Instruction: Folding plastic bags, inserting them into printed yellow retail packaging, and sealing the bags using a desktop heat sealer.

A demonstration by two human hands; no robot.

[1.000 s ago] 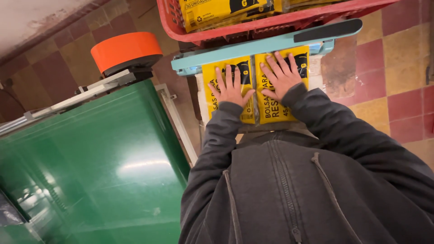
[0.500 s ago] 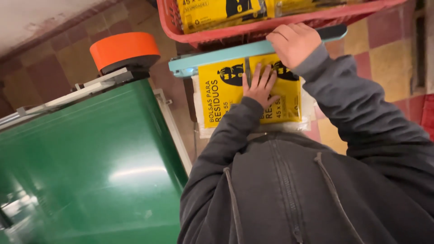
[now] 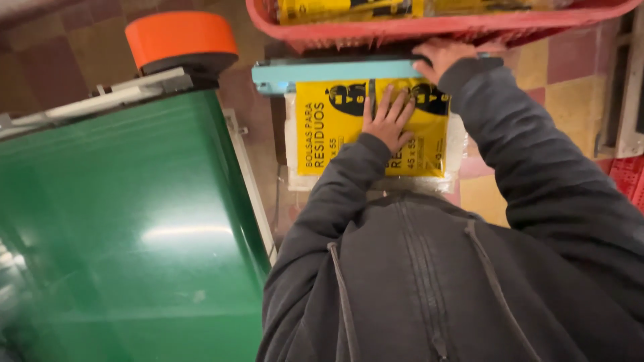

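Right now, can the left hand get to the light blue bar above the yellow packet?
Probably yes. The left hand lies flat on the yellow packet, just below the light blue bar, with nothing between them. The right hand covers only the bar's right end.

Right hand (image 3: 446, 55) now on sealer bar (image 3: 335, 70)

Flat yellow-black package (image 3: 335, 131) under blue bar; more yellow packages (image 3: 349, 9) in red crate.

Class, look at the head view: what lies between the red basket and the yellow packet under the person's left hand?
In the head view, a light blue bar lies between the red basket and the yellow packet, gripped by the right hand.
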